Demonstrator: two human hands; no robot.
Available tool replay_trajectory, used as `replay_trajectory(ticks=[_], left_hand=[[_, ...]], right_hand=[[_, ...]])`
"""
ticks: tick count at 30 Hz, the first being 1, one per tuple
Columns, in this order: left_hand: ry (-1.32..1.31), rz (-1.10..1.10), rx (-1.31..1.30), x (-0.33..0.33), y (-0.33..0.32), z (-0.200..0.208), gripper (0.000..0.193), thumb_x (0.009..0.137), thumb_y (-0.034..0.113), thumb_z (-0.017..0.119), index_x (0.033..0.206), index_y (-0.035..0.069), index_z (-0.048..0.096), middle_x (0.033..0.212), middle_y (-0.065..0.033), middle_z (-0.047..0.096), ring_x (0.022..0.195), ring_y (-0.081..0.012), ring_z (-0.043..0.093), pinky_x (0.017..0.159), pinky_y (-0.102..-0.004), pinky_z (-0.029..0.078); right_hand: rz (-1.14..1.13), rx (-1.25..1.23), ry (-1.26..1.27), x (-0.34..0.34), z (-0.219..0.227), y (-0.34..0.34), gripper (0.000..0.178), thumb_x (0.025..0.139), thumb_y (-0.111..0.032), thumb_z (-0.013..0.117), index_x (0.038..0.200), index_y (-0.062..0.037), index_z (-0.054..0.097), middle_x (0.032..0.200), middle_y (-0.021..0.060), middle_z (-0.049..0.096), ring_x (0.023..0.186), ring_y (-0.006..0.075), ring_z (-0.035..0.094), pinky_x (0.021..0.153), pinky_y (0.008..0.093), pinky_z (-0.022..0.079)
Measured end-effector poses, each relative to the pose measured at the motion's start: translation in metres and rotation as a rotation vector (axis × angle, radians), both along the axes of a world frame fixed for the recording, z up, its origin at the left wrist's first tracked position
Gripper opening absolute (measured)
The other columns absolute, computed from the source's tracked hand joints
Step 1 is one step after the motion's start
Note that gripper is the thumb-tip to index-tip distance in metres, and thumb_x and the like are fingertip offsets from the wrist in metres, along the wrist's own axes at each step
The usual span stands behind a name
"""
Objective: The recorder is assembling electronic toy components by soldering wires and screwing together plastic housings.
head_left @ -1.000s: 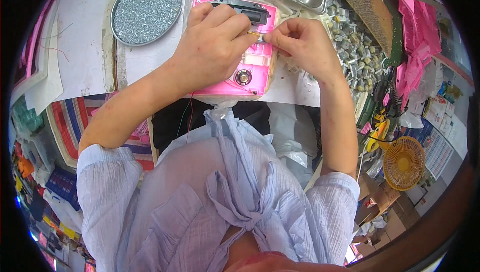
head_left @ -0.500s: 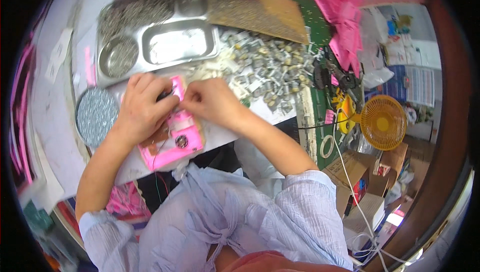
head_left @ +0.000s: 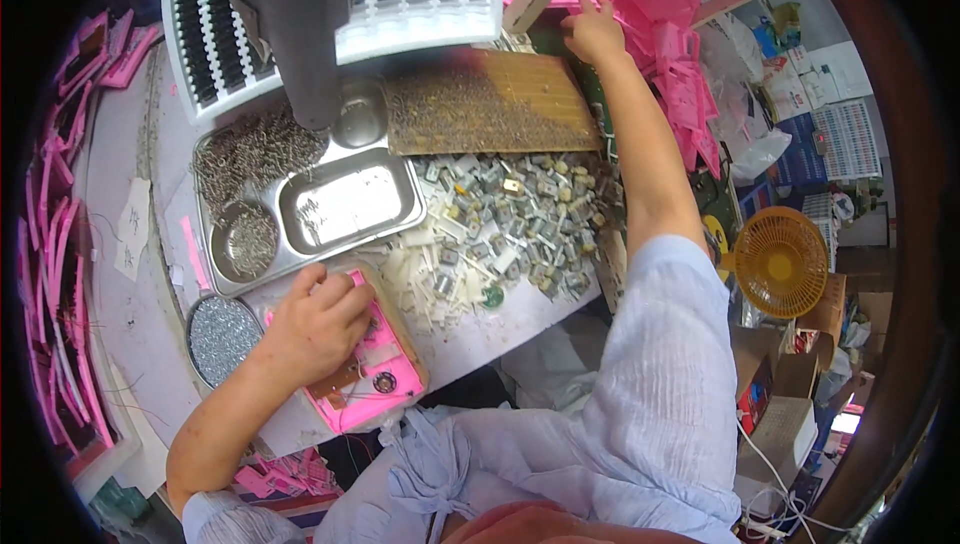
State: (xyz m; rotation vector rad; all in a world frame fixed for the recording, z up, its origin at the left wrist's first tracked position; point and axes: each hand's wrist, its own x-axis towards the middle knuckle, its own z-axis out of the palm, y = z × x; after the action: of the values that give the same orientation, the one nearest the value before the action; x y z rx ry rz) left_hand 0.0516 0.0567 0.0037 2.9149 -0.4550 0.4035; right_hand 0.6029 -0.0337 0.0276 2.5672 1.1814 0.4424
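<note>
White table [head_left: 515, 337], front edge running diagonally up to the right; pink case [head_left: 368, 406] sits close to that edge. A strip of tabletop shows between the front edge and the heap of small metal motors [head_left: 515, 229], widest right of the case. Steel tray [head_left: 355, 199] bounds the far side, rounded compartments, wiry bits in some. Silver pieces [head_left: 226, 342] just beside the left wrist. Left hand [head_left: 318, 329] lies over the case's far-left part, fingers curled; can't tell if it grips anything. Right hand [head_left: 597, 34] is out far right, arm extended past the motors, fingers parted, near glossy pink parts [head_left: 682, 74]; contact unclear. Brown board [head_left: 490, 104], grainy with tiny bits, borders the motors. Ridged white rack [head_left: 420, 29] with black rows beyond. Case: smooth plastic, round metal-looking insert near its lower end.
</note>
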Motion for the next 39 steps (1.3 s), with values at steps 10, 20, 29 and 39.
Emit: replay_trajectory(ticks=[10,20,29,39], left_hand=[[-0.132,0.247,-0.178,-0.032,-0.020,0.005,0.047,0.067,0.022,0.073,0.112,0.009,0.070,0.109,-0.0076,0.062,0.097,-0.0252,0.059,0.091,-0.0455,0.043],[-0.197,0.598,-1.114,-0.046,-0.028,0.048,0.034,0.092,0.007,0.068,0.125,0.002,0.065,0.118,-0.0130,0.064,0.104,-0.0203,0.065,0.086,-0.0343,0.053],[-0.478,0.212,-1.831,-0.022,-0.096,0.053,0.043,0.103,0.020,0.064,0.140,0.001,0.053,0.131,-0.0113,0.062,0.109,-0.0140,0.065,0.090,-0.0298,0.055],[-0.695,0.839,-1.768,-0.125,-0.032,0.024,0.037,0.103,0.014,0.061,0.135,-0.003,0.053,0.122,-0.0143,0.068,0.106,-0.0179,0.069,0.092,-0.0322,0.057]], right_hand=[[-0.013,-0.112,-0.232,0.058,-0.009,-0.003,0.044,0.105,-0.025,0.040,0.144,-0.0082,0.054,0.158,0.0111,0.043,0.147,0.0322,0.040,0.109,0.0588,0.044],[0.119,0.991,0.007,-0.108,0.146,-0.159,0.026,0.089,-0.027,0.077,0.111,-0.0122,0.080,0.107,0.0072,0.079,0.095,0.0176,0.073,0.088,0.0321,0.055],[0.896,0.998,0.871,-0.436,0.057,-0.082,0.030,0.079,-0.003,0.076,0.108,-0.0055,0.071,0.112,0.0133,0.071,0.095,0.0307,0.069,0.081,0.0384,0.055],[0.909,0.488,0.774,-0.426,-0.031,-0.081,0.027,0.087,-0.031,0.077,0.105,-0.0116,0.077,0.147,0.0195,0.053,0.146,0.0473,0.022,0.118,0.0559,0.025]])
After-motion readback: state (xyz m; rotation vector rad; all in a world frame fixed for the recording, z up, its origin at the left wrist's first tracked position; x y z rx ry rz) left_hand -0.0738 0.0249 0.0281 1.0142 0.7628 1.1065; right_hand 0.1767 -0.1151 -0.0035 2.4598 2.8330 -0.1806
